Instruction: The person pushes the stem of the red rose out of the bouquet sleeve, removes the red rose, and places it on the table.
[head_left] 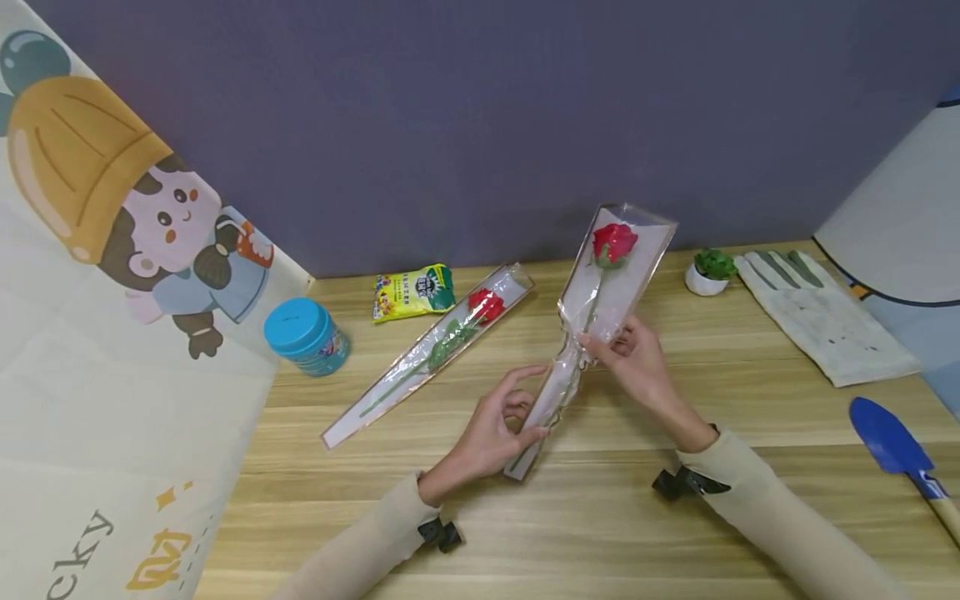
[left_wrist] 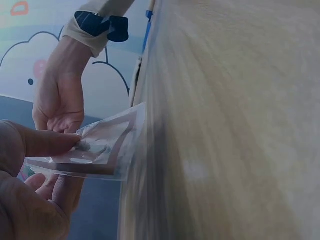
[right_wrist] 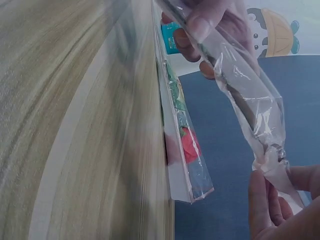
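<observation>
A red rose in a clear, gold-edged plastic sleeve (head_left: 609, 287) is held up at a slant, flower end away from me. My left hand (head_left: 491, 425) grips the narrow lower end of it between thumb and fingers. Higher up, my right hand (head_left: 637, 367) pinches the sleeve below the flower, where the plastic is crumpled and bunched. In the right wrist view the creased sleeve (right_wrist: 250, 95) spans both hands. From the left wrist, the sleeve's bottom end (left_wrist: 117, 145) sticks out past the thumb. A second wrapped rose (head_left: 450, 333) lies on the table to the left.
A blue-lidded jar (head_left: 303, 333) and a yellow-green packet (head_left: 412, 293) stand at the left back. To the right are a small potted plant (head_left: 708, 271), pale work gloves (head_left: 825, 325) and a blue trowel (head_left: 892, 437). A dark panel (head_left: 480, 125) closes the wooden table's back.
</observation>
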